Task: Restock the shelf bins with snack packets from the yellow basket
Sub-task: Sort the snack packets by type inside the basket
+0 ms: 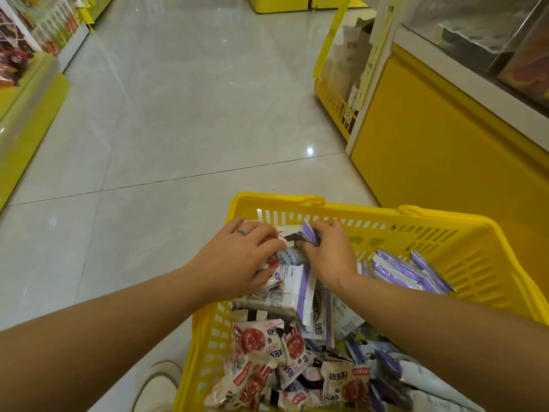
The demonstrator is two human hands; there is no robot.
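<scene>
A yellow plastic basket (463, 263) sits on the floor below me, filled with several snack packets. Red-and-white packets (258, 352) lie at its near left and purple-and-white packets (398, 270) at its far right. My left hand (237, 257), a ring on one finger, grips a bunch of red-and-white packets (271, 261) over the basket's far left. My right hand (329, 254) pinches a few purple-and-white packets (309, 234) beside it. Both forearms reach in over the basket.
A yellow cabinet (439, 150) with a glass top stands to the right. A yellow rack (335, 84) holding brown bags is beyond it. Yellow shelving (26, 108) with snack goods lines the left. Shiny tiled floor (184, 108) runs between them. My shoe (157, 385) is beside the basket.
</scene>
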